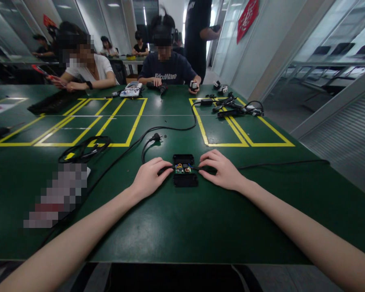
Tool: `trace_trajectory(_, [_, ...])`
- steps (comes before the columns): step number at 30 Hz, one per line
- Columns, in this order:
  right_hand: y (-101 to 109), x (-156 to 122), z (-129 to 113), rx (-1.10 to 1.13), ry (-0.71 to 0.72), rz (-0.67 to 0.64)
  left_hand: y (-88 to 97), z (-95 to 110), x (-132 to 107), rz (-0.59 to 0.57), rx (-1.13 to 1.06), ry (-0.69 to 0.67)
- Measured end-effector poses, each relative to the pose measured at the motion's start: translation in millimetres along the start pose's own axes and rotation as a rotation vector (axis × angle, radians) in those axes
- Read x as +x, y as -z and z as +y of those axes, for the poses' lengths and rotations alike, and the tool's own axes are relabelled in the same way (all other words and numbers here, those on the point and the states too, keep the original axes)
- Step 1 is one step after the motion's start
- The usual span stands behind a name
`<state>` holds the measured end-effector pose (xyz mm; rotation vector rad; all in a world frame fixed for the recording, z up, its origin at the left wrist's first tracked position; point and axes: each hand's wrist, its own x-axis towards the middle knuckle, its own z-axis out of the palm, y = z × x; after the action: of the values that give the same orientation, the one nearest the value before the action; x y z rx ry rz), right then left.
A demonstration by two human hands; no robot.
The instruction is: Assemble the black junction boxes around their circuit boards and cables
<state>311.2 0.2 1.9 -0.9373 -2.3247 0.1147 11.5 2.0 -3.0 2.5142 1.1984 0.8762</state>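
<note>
A small circuit board (183, 168) with coils and other parts is held level between my hands. On its left side my left hand (152, 174) pinches a black cable end that runs to a two-pin plug (156, 138). Opposite it, my right hand (220, 169) pinches the black cable (197, 168) leaving the board's other side. One black plastic case half (183, 158) lies just beyond the board, and the other case half (185, 180) lies just on the near side. Whether the board touches the table or the case halves I cannot tell.
On the green table (158, 227) lie a coiled black cable (85, 149) and a blurred flat item (61, 194) at left. A long cord (140, 138) crosses diagonally. Black adapters with cables (234, 107) lie at the far right. Co-workers sit across, one beside a power drill (160, 87).
</note>
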Motion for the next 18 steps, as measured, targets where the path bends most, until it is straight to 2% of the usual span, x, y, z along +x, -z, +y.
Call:
trace_trajectory(5, [2.7,-0.8,2.5,0.02,-0.03,0.029,4.6,3.7,-1.4,0.092,-0.089,-0.02])
trace_trajectory(8, [4.4,-4.2,1.3,0.054,-0.06,-0.008,7.5,6.8,-2.6,0.112,-0.12,-0.038])
trace_trajectory(18, [9.6,-8.0,-5.0,0.129,0.017,-0.034,12.5,9.8,-5.3,0.06,-0.2,-0.113])
